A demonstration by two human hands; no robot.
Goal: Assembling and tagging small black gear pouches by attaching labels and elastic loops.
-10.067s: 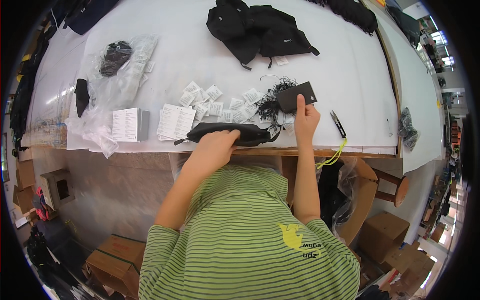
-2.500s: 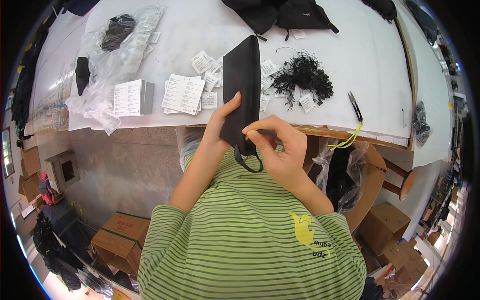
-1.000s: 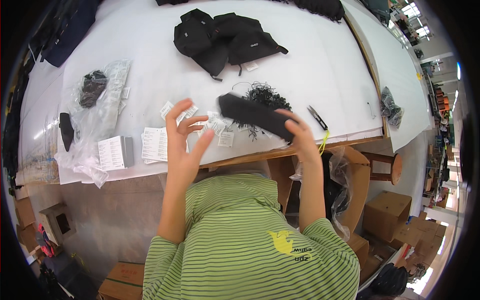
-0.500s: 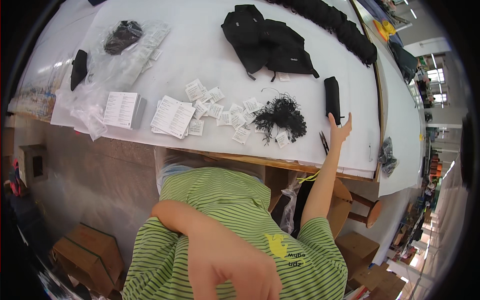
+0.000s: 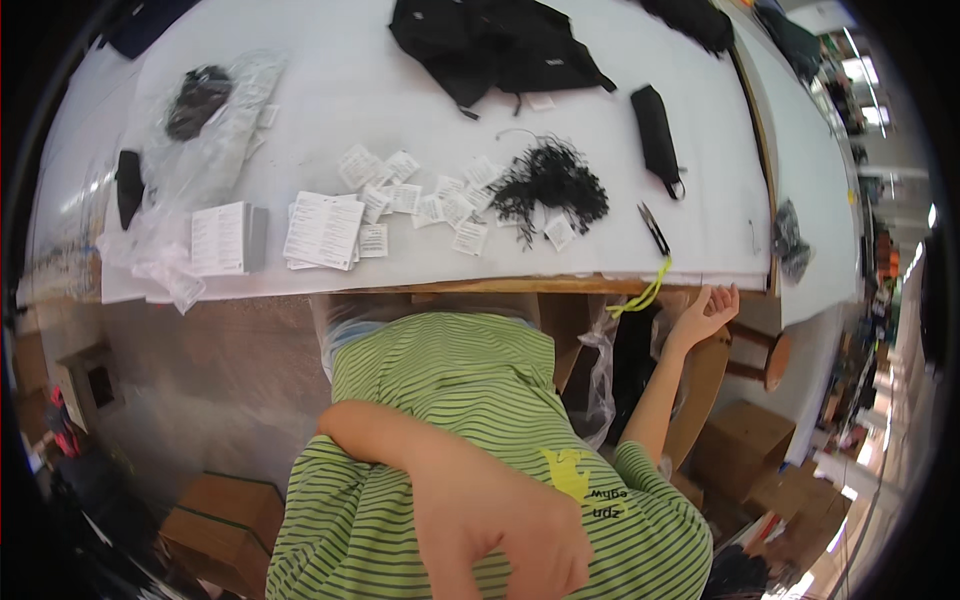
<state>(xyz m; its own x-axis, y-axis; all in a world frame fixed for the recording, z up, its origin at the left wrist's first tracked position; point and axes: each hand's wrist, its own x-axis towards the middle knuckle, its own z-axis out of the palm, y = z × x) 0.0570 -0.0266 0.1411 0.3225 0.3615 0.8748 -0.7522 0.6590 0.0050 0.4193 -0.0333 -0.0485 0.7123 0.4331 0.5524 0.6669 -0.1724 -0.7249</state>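
My right hand (image 5: 708, 315) hangs just off the front edge of the table at the right, fingers loosely curled and apart, with nothing in them. Beyond it lie black-bladed thread snips (image 5: 655, 232) with a yellow-green cord (image 5: 645, 292) over the edge. A rolled black pouch (image 5: 655, 140) with a small loop rests farther back. Raised close in front of my striped shirt is my left hand (image 5: 500, 525), seen from its back; its fingertips are out of sight at the lower edge. A tangle of black strings (image 5: 552, 188) lies mid-table beside scattered white labels (image 5: 428, 208).
Two stacks of printed white cards, one left (image 5: 220, 238) and one nearer the middle (image 5: 324, 230), sit along the front edge. Black fabric bags (image 5: 490, 45) lie at the back. Clear plastic bags (image 5: 225, 130) cover the left side. Cardboard boxes (image 5: 745, 450) and a wooden stool (image 5: 765, 355) stand below.
My right hand has drawn back from beside the black pouch to the table's front edge. The view has shifted, so the table things appear higher. My left hand stays raised.
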